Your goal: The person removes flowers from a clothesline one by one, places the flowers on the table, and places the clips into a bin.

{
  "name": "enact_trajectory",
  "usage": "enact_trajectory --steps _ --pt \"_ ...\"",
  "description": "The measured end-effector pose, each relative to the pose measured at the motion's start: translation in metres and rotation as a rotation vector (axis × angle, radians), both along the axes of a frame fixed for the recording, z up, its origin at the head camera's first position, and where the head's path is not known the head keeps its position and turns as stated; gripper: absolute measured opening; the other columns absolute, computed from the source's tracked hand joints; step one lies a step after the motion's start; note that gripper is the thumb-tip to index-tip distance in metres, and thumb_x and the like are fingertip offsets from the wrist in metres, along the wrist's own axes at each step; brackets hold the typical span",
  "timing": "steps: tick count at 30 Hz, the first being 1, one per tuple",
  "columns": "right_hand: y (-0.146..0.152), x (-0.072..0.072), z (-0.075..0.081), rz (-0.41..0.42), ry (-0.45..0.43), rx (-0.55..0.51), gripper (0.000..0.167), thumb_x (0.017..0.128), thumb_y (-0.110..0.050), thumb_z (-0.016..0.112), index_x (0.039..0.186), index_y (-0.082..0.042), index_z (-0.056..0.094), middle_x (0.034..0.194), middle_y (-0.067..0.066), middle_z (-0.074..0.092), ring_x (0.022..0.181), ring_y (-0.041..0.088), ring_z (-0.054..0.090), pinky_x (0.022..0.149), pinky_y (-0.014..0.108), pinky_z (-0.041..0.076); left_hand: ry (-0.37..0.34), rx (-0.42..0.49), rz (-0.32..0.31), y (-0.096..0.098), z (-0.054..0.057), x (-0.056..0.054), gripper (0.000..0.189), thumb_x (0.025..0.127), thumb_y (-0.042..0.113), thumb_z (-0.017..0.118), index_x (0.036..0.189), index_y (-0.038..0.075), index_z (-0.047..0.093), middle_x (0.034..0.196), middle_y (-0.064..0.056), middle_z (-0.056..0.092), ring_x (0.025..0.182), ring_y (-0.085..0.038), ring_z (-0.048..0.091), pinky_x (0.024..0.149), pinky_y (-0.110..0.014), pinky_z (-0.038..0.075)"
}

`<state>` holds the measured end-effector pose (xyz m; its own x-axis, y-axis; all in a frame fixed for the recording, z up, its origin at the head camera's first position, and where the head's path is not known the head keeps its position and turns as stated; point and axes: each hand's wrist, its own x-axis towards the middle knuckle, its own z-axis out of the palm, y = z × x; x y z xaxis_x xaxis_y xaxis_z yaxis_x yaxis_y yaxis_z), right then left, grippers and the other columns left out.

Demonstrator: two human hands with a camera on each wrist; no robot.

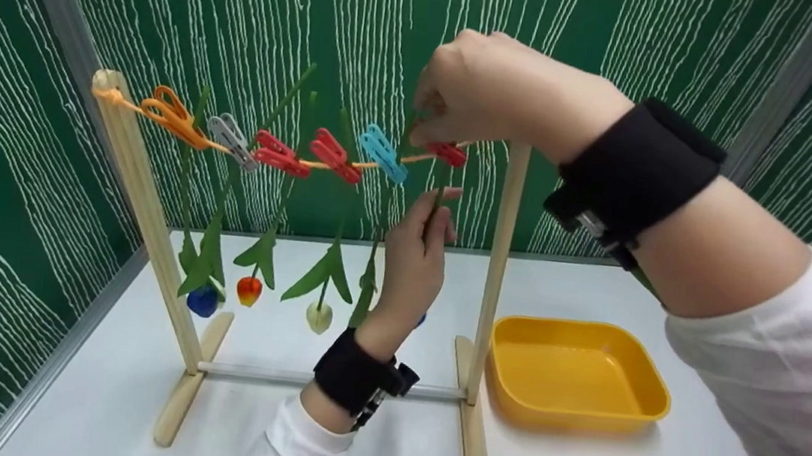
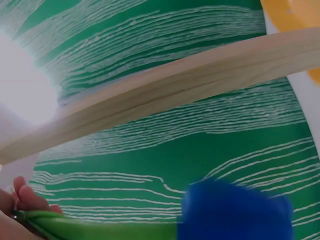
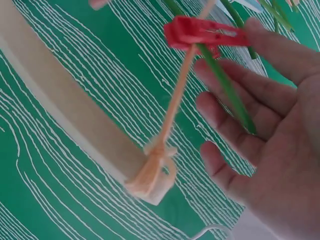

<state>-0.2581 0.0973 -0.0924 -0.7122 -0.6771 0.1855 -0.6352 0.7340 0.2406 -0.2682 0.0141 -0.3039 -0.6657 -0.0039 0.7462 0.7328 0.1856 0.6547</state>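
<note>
My right hand (image 1: 492,90) pinches the handle end of a red clothespin (image 3: 187,34) at the right part of the orange string (image 3: 177,97). The clothespin's jaws sit on the string and on a green stem (image 3: 227,90), whose cut end points toward my right palm. Just below the string, my left hand (image 1: 413,263) holds that stem between thumb and fingers. In the left wrist view, its blue artificial flower (image 2: 235,210) hangs upside down past the hand, with a green leaf (image 2: 115,229) alongside. The head view hides most of this flower behind the left wrist.
Further left, orange (image 1: 174,119), grey (image 1: 232,140), red (image 1: 334,154) and light blue clothespins (image 1: 384,153) hold more upside-down flowers, including a white one (image 1: 319,317). A wooden frame (image 1: 496,268) carries the string. Beside it stands a yellow tub (image 1: 575,412) on the white table.
</note>
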Motion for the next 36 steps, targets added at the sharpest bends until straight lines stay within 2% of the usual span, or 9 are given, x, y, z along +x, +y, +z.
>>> enact_trajectory --steps 5,15,18,22,26,29,31,33,36 --pt "-0.002 -0.004 0.001 0.009 -0.08 -0.069 0.025 0.089 -0.034 0.065 0.093 -0.012 0.075 0.088 0.006 0.072 0.077 0.017 0.066 0.07 0.035 0.054 0.026 0.02 0.03 -0.003 0.0 0.002 0.024 0.101 0.014 0.042 0.117 0.01 0.06 0.07 -0.005 0.049 0.062 -0.012 0.045 0.053 -0.023 0.032" --pt "0.001 -0.004 -0.002 0.114 -0.061 -0.164 0.019 0.095 -0.02 0.057 0.094 -0.005 0.069 0.084 0.009 0.067 0.074 0.019 0.061 0.068 0.033 0.051 -0.006 0.043 0.026 -0.007 -0.006 0.008 0.024 0.1 0.011 0.043 0.116 0.008 0.06 0.07 -0.006 0.048 0.062 -0.013 0.042 0.053 -0.022 0.031" --pt "0.005 -0.005 0.0 0.144 -0.029 -0.23 0.02 0.096 -0.02 0.055 0.093 -0.005 0.068 0.085 0.007 0.067 0.076 0.018 0.063 0.07 0.031 0.052 -0.04 0.008 0.032 -0.007 -0.01 0.011 0.024 0.1 0.011 0.043 0.117 0.01 0.061 0.071 -0.004 0.049 0.061 -0.012 0.042 0.052 -0.021 0.031" --pt "0.017 -0.01 0.008 0.151 0.044 -0.346 0.026 0.096 -0.031 0.052 0.098 -0.009 0.067 0.089 0.0 0.067 0.078 0.011 0.061 0.072 0.025 0.049 -0.078 -0.066 0.009 -0.007 -0.017 0.017 0.025 0.101 0.012 0.042 0.118 0.011 0.061 0.07 -0.001 0.049 0.058 -0.009 0.04 0.051 -0.02 0.032" --pt "0.045 -0.013 0.013 0.114 0.121 -0.473 0.033 0.094 -0.042 0.051 0.104 -0.015 0.066 0.094 -0.006 0.066 0.076 0.006 0.055 0.069 0.02 0.043 -0.07 -0.184 -0.016 -0.01 -0.029 0.032 0.024 0.1 0.01 0.044 0.116 0.008 0.062 0.07 -0.001 0.051 0.059 -0.008 0.043 0.052 -0.019 0.037" --pt "0.075 -0.008 0.008 0.07 0.165 -0.54 0.031 0.093 -0.042 0.053 0.105 -0.017 0.066 0.093 -0.008 0.065 0.069 0.008 0.053 0.061 0.017 0.041 -0.037 -0.346 0.024 -0.018 -0.044 0.047 0.023 0.098 0.009 0.049 0.115 0.008 0.064 0.077 -0.002 0.06 0.065 -0.01 0.054 0.059 -0.02 0.046" --pt "0.096 -0.002 -0.003 0.043 0.159 -0.574 0.028 0.093 -0.038 0.055 0.106 -0.017 0.066 0.091 -0.008 0.064 0.06 0.012 0.05 0.051 0.018 0.04 -0.023 -0.476 0.055 -0.024 -0.056 0.057 0.022 0.096 0.01 0.053 0.114 0.01 0.065 0.084 -0.001 0.066 0.071 -0.011 0.06 0.065 -0.022 0.05" --pt "0.116 0.003 -0.018 0.005 0.123 -0.601 0.025 0.094 -0.034 0.056 0.107 -0.015 0.065 0.089 -0.007 0.064 0.06 0.011 0.052 0.05 0.015 0.04 -0.014 -0.621 0.09 -0.031 -0.068 0.066 0.022 0.095 0.014 0.054 0.113 0.013 0.066 0.087 0.001 0.069 0.076 -0.011 0.063 0.075 -0.028 0.049" --pt "0.142 0.003 -0.052 -0.062 0.014 -0.625 0.024 0.094 -0.03 0.057 0.11 -0.013 0.064 0.089 -0.005 0.066 0.065 0.011 0.056 0.054 0.013 0.045 -0.019 -0.827 0.1 -0.041 -0.085 0.079 0.022 0.093 0.015 0.055 0.111 0.017 0.068 0.082 0.003 0.068 0.073 -0.01 0.062 0.07 -0.026 0.044"
